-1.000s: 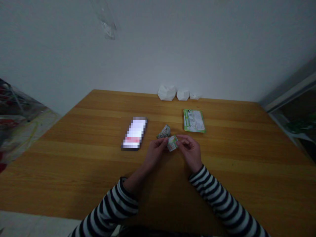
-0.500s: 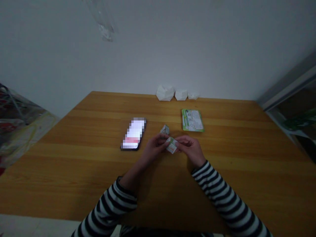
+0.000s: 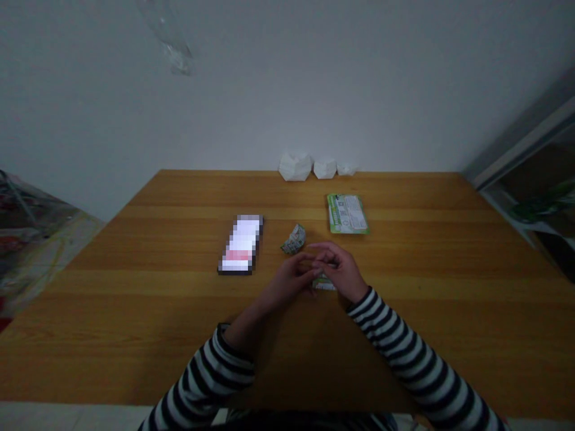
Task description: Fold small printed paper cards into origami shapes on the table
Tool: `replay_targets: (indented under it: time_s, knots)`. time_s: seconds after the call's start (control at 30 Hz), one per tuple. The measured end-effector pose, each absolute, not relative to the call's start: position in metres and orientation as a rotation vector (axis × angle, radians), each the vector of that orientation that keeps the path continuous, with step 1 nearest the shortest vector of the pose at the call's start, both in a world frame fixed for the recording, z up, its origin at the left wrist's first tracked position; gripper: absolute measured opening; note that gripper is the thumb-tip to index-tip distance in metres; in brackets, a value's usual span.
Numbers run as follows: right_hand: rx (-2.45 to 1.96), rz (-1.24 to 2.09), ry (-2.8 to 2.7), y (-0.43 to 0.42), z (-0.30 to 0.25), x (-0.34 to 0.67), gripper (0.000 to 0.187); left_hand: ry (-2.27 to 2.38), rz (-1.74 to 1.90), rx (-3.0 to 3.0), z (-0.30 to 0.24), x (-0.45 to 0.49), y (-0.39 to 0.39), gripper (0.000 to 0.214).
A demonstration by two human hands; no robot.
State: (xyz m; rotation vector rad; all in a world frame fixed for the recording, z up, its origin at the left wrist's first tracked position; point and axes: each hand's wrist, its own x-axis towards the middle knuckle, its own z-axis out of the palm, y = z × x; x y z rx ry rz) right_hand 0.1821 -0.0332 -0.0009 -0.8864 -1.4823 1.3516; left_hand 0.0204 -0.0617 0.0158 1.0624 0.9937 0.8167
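A small green-and-white printed piece of paper is between my two hands, mostly covered by the fingers. My left hand is closed in a pinch at its left side. With thumb and fingers drawn together, my right hand is closed over its upper part, the fingertips meeting those of the left. Just beyond the fingers, a folded, printed paper piece of similar colour lies on the wooden table. The exact fold of the held paper is hidden.
A phone with a lit, pixelated screen lies to the left. A flat green-and-white packet is at the right, farther back. Three crumpled white paper pieces stand along the wall at the table's back edge.
My right hand has shifted over the held paper, which now shows only at its lower part. My hands have come closer together, uncovering more of the folded piece behind them.
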Motion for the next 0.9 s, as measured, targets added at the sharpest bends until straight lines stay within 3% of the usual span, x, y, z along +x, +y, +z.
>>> replay_targets:
  time_s: [0.17,0.3,0.37,0.57,0.9]
  knots:
    - [-0.900,1.181,-1.418,-0.032,0.003,0.185,0.033,1.127,1.070,0.923,0.023,0.015,-0.057,0.066]
    - [-0.929,1.045,-1.654,-0.030,0.006,0.194,0.036,1.194,1.207,0.912,0.027,0.012,-0.055,0.048]
    - [-0.893,1.088,-1.659,-0.029,0.004,0.196,0.033,1.185,1.214,0.919,0.027,0.012,-0.055,0.043]
    - [-0.837,1.133,-1.622,-0.027,0.001,0.197,0.019,1.146,1.156,0.889,0.027,0.016,-0.057,0.058]
    - [-0.796,1.158,-1.514,-0.027,0.006,0.201,0.014,0.994,1.160,0.920,0.030,0.010,-0.056,0.036]
